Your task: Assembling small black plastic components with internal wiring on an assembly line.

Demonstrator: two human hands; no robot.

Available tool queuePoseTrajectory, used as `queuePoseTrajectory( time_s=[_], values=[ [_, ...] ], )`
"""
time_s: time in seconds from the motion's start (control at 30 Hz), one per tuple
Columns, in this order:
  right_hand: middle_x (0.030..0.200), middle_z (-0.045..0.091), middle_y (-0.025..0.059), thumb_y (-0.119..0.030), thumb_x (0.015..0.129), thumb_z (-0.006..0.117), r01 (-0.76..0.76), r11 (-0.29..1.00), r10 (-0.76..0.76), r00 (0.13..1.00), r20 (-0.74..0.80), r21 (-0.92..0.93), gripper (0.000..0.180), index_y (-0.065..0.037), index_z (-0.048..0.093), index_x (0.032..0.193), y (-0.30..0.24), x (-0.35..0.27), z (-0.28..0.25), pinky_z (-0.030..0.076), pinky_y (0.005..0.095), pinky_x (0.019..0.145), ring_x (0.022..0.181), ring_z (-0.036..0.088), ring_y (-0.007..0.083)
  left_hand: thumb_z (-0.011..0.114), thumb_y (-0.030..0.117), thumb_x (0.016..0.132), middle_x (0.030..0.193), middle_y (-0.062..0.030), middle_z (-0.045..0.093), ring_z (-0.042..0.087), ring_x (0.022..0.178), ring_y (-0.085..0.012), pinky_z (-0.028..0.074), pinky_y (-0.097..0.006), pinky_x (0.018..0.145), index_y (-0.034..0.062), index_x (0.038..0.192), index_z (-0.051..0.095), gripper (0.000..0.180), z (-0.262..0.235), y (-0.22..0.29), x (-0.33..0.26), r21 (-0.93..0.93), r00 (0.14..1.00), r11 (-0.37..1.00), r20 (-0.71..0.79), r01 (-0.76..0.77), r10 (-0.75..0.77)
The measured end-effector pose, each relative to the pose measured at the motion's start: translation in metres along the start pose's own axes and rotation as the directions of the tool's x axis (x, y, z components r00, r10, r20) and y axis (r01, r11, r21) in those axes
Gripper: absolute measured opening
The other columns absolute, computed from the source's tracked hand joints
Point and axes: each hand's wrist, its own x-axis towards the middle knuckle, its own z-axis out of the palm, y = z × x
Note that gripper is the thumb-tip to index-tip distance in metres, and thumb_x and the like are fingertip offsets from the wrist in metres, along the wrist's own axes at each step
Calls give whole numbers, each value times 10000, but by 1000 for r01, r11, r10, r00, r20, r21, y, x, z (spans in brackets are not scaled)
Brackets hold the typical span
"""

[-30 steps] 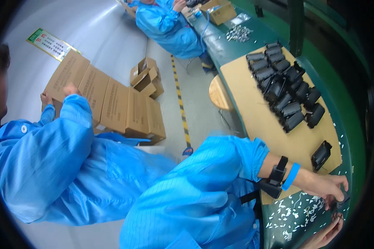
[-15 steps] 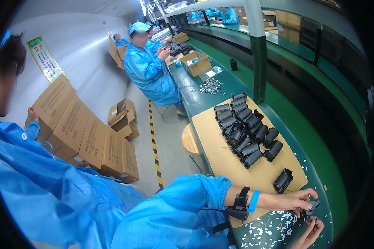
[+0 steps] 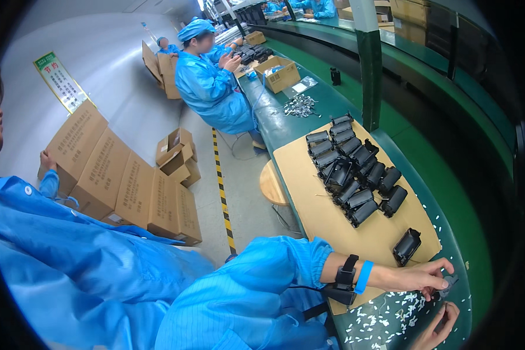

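Observation:
My left hand reaches over the right end of the green bench, a black band and a blue strap around its wrist. Thumb and fingers are closed on a small dark grey part. Just below it is my right hand, apart from the part. Its fingers are curled together; whatever they pinch, if anything, is too small to make out. Small white pieces lie scattered beside and under the hands. A single black cylindrical unit lies on the cardboard sheet close to my left wrist.
Several more black units are piled on the cardboard. Farther along the bench are a heap of small metallic parts and an open carton. A grey-green post rises beside it. Left stand a co-worker, large cartons and a stool.
My right hand has drawn down, away from the grey part in my left hand. The left hand keeps hold of it. The whole view has shifted slightly.

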Motion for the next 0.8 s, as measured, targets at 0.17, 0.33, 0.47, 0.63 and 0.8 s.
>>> queuePoseTrajectory(
  time_s=[0.17,0.33,0.47,0.63,0.8],
  values=[
    [955,664,141,-59,960,660,45,995,-42,999,33,-89,120,45,632,1013,-3,2,-2,524,335,762,843,631,241,593,293,989,1077,-77,473,520,965,-137,509,-303,820,90,1373,369,488,0,-4,1,7,1000,1000,17,15,-15],
    [937,661,140,-66,946,679,75,987,-68,996,55,-139,120,41,647,988,-7,3,-3,517,335,724,815,626,246,601,277,981,1072,-71,479,523,970,-137,511,-298,813,86,1361,390,475,1,-6,3,15,1000,1000,26,12,-12],
    [918,655,137,-61,939,686,38,985,-28,998,62,-169,114,39,653,984,-16,5,-2,512,337,704,790,616,249,603,270,977,1068,-74,480,537,944,-145,518,-300,795,85,1345,390,464,-2,-10,6,2,1000,1000,21,9,-9],
    [924,657,138,-58,948,678,126,976,-114,991,76,-178,106,35,650,989,-7,5,-3,512,341,708,790,615,248,604,276,976,1077,-85,473,556,912,-159,526,-315,797,83,1330,381,461,-2,-10,4,24,1000,1000,27,14,-14],
    [939,660,145,-71,971,656,82,982,-74,996,52,-170,114,37,644,1007,-3,6,-3,512,340,707,808,621,253,582,249,991,1073,-81,446,550,956,-159,552,-318,813,108,1374,347,471,-4,-13,7,-141,997,989,57,52,-44]
  ],
)
